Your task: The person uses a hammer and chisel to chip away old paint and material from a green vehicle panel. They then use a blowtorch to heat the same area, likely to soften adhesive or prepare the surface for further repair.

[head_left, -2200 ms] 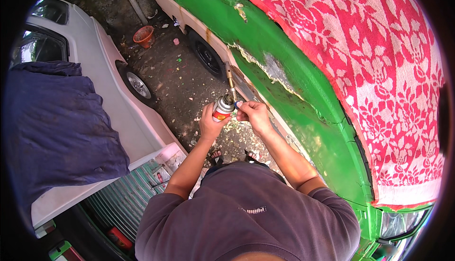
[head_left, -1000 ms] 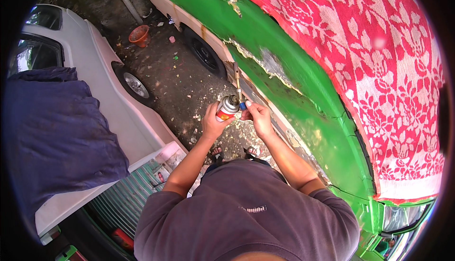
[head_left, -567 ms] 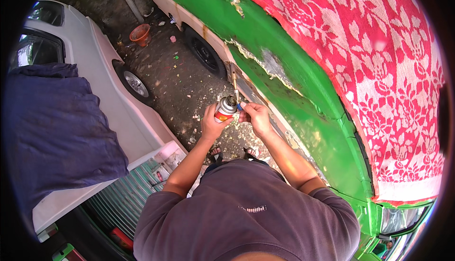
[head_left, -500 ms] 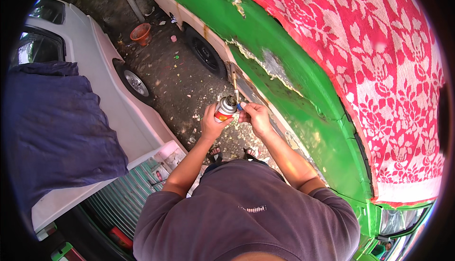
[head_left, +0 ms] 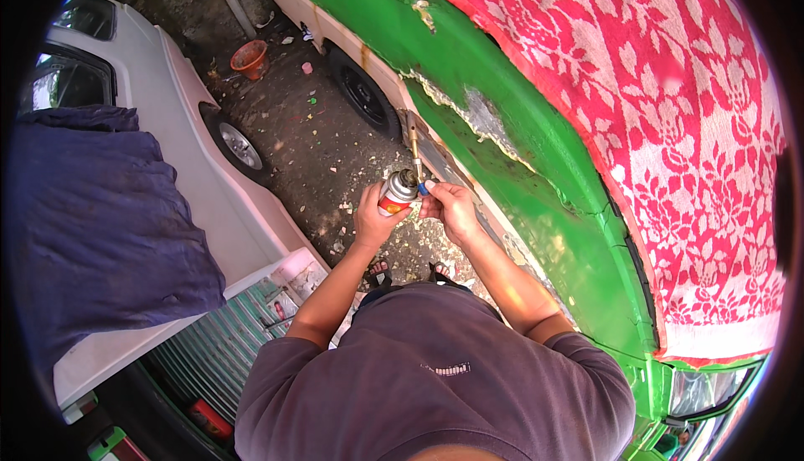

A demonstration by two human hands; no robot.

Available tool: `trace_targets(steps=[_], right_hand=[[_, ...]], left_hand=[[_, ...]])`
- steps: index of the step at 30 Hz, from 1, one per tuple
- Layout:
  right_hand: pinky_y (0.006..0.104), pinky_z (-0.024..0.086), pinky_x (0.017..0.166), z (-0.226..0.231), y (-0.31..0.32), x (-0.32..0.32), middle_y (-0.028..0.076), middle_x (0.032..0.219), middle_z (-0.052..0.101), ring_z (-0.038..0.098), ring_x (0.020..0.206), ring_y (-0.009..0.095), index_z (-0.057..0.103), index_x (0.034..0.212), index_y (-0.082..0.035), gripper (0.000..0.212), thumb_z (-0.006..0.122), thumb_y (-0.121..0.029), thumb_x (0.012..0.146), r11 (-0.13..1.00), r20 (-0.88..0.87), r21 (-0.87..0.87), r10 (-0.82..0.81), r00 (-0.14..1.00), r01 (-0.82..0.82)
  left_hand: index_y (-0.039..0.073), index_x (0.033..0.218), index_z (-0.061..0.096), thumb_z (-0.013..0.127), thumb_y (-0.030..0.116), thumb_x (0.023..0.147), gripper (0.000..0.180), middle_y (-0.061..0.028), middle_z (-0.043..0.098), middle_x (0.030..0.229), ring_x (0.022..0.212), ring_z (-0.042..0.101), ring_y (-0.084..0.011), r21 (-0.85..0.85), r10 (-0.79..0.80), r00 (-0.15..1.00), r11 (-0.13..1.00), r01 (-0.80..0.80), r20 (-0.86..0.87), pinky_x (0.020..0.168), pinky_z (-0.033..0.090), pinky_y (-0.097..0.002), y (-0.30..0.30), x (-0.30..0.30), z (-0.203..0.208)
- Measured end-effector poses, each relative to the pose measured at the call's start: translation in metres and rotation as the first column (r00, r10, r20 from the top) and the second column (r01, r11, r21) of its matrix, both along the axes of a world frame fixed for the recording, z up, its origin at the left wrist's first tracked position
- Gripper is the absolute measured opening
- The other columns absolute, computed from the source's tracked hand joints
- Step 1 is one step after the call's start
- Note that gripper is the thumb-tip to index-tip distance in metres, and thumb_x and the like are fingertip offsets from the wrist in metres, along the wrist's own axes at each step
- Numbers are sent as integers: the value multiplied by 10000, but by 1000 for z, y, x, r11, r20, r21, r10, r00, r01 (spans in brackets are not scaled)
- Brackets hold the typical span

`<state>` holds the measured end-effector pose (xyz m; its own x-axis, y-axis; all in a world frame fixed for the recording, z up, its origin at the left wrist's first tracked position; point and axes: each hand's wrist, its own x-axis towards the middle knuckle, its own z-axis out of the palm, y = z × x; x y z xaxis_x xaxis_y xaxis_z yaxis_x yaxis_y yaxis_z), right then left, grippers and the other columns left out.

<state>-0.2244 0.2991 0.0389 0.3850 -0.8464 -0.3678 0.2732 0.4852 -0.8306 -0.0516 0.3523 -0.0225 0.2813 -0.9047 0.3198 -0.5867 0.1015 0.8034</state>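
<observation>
**Two hands on a gas torch beside the green car**

The person stands in the gap between two vehicles, and the green car (head_left: 536,185) serves as the landmark here. Just beside its lower flank, the left hand (head_left: 373,220) is wrapped around a small gas canister (head_left: 396,194), silver at the top with an orange and white body, and holds it tilted toward the car. The right hand (head_left: 452,208) sits between the canister and the car body, its fingers pinched on a small blue knob (head_left: 424,187) at the canister's head. A thin brass torch nozzle (head_left: 414,149) rises from that head and points at the car's lower panel, close to a strip where the green paint has flaked to bare grey metal (head_left: 481,122). Whether a flame burns at the tip cannot be told.

Over the roof and far side of the green car lies a red and white flowered cloth (head_left: 662,109). The car's black wheel (head_left: 363,97) shows further along its side, away from the person. Across the dirt ground (head_left: 310,151) from the green car stands a white car (head_left: 176,101), partly draped with a dark blue cover (head_left: 92,226). An orange pot (head_left: 249,57) sits on the ground well away from the hands, between the two vehicles. The person's sandalled feet (head_left: 381,272) show below the hands, near the green car's sill.
</observation>
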Motion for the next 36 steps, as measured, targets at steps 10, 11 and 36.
trace_targets(steps=[10, 11, 36], right_hand=[[276, 539, 591, -2, -2, -1, 66, 687, 627, 620, 587, 153, 635, 886, -1, 287, 579, -272, 962, 999, -37, -45, 5, 999, -7], [279, 540, 603, -7, -2, -1, 70, 696, 629, 621, 596, 153, 633, 900, -1, 302, 572, -289, 966, 997, -57, -71, 8, 998, -12], [307, 518, 797, -55, 14, -17, 129, 994, 683, 650, 890, 172, 583, 1121, 78, 484, 791, -222, 803, 983, -301, -175, -114, 947, 63]], left_hand=[[18, 1188, 543, 866, 287, 616, 709, -166, 596, 1098, 1004, 605, -366, 9, -6, 1000, 1000, 6, 2, 819, 503, -432, -3, 1, -5], [20, 1192, 543, 868, 315, 621, 721, -161, 593, 1106, 1002, 608, -362, 0, -2, 1000, 1000, 2, 11, 806, 509, -431, -4, 1, -6], [3, 1288, 475, 548, 412, 927, 550, -171, 519, 1233, 1068, 565, -385, 282, -373, 903, 908, 308, 212, 866, 470, -469, -18, -9, 1]])
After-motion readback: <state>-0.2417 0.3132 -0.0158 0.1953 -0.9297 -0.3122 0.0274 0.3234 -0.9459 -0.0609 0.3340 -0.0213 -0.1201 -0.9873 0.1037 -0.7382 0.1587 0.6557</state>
